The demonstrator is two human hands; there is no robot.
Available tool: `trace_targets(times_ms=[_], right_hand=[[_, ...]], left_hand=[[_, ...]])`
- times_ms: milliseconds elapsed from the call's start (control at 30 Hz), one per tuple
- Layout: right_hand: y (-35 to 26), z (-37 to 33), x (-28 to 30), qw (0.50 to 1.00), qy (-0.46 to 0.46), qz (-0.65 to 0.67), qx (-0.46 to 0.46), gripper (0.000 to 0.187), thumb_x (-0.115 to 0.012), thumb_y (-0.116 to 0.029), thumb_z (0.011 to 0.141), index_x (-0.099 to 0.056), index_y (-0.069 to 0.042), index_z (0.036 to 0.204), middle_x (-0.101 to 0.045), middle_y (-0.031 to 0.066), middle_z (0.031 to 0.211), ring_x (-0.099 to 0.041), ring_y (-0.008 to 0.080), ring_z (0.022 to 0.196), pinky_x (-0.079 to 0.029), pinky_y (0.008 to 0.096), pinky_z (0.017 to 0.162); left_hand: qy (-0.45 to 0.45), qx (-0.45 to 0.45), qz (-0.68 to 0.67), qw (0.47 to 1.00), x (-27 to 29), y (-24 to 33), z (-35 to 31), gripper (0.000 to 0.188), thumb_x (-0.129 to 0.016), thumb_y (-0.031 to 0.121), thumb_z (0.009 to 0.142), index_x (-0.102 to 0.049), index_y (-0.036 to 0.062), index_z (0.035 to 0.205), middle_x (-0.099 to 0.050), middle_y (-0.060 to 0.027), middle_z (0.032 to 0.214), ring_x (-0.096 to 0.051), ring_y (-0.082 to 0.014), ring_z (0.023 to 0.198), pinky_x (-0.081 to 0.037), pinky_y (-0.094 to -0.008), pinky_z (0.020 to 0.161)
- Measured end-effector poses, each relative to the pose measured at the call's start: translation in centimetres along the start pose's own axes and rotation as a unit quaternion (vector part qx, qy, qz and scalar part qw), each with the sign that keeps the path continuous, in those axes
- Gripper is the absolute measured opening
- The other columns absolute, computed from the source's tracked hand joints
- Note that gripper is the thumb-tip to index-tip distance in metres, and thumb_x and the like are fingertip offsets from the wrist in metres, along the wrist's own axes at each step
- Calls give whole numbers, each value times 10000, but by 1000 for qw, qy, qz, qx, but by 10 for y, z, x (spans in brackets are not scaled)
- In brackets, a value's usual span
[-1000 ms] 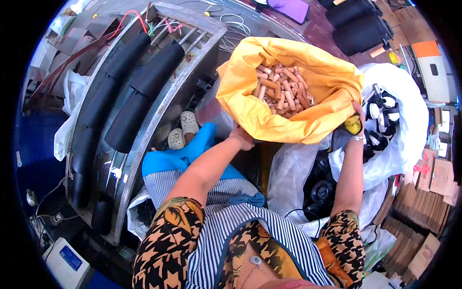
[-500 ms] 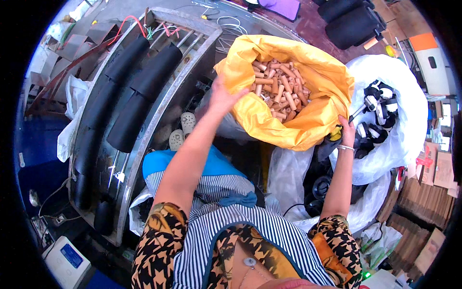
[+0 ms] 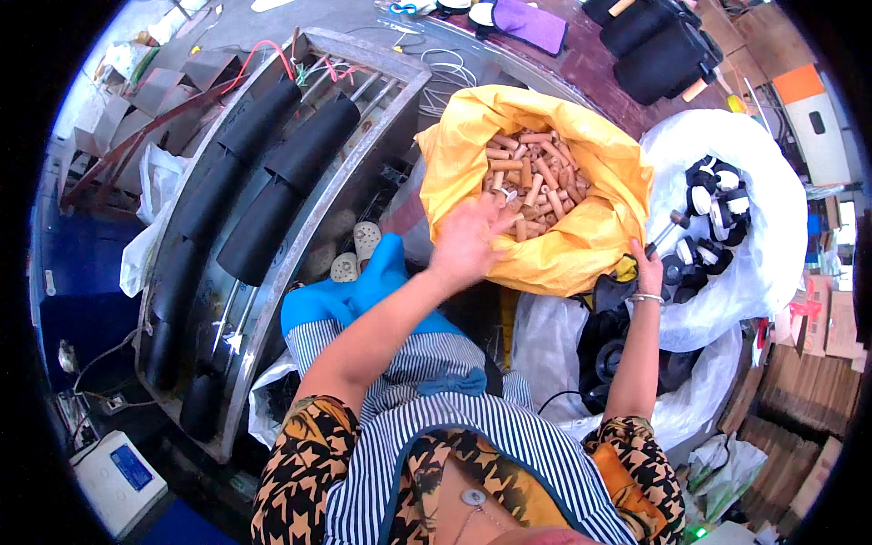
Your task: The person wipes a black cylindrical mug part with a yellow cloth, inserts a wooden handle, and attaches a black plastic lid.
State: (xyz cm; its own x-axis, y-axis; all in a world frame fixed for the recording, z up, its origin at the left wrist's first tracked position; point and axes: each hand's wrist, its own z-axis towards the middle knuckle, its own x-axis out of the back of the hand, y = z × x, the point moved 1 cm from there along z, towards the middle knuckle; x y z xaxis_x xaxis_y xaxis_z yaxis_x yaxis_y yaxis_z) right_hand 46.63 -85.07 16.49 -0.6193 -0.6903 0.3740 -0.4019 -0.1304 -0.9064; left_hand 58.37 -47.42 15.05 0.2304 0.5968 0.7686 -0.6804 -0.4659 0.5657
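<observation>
Many tan cylinders point(image 3: 547, 173) remain inside yellow sack point(image 3: 568, 263); my left hand point(image 3: 468, 241) over rim, fingers apart; right hand point(image 3: 648, 271) alongside, grip unclear

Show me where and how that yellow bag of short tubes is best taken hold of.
Probably grip the yellow bag by its folded rim, on the left and right, coming from the wearer's near side. The mouth gapes upward and its slack folds stand above the short tubes, leaving material to pinch. The right hand is at the near right edge.
</observation>
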Motion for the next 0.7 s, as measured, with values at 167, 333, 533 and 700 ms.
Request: trace_targets(times_ms=[167, 333, 533, 700], right_hand=[[-50, -19, 17, 991, 67, -7, 119, 385, -586, -368, 964, -631, -11, 828, -599, 3, 704, -505, 94, 659, -409, 248, 627], [-116, -51, -28, 942, -139, -245, 182, 341, -600, -331, 946, -593, -1, 857, -568, 61, 678, -505, 141, 628, -427, 308, 593], [-40, -5, -156, 947, -276, -155, 54, 464, -649, -485, 880, -624, -31, 786, -579, 15, 711, -517, 126, 649, -419, 311, 584], [3, 24, -231, 962, -220, -159, 15, 561, -674, -517, 821, -675, 37, 903, -681, 131, 823, -631, 246, 743, -489, 372, 714]], left_hand=[[-180, -79, 73, 978, -63, 46, -27, 689, -655, 423, 838, -397, 264, 1457, -377, -73, 1502, -405, -327, 1347, -216, -600, 1120], [-146, -88, 63, 983, -83, 43, -41, 677, -664, 394, 832, -416, 249, 1445, -383, -82, 1495, -385, -311, 1363, -227, -586, 1120], [-27, -14, 88, 996, -47, 16, -2, 598, -651, 395, 834, -522, 125, 1352, -399, -118, 1473, -303, -326, 1405, -228, -494, 1150], [-152, 120, 232, 953, -37, -46, -20, 496, -555, 400, 912, -539, 144, 1337, -382, -84, 1504, -318, -310, 1400, -180, -503, 1156]])
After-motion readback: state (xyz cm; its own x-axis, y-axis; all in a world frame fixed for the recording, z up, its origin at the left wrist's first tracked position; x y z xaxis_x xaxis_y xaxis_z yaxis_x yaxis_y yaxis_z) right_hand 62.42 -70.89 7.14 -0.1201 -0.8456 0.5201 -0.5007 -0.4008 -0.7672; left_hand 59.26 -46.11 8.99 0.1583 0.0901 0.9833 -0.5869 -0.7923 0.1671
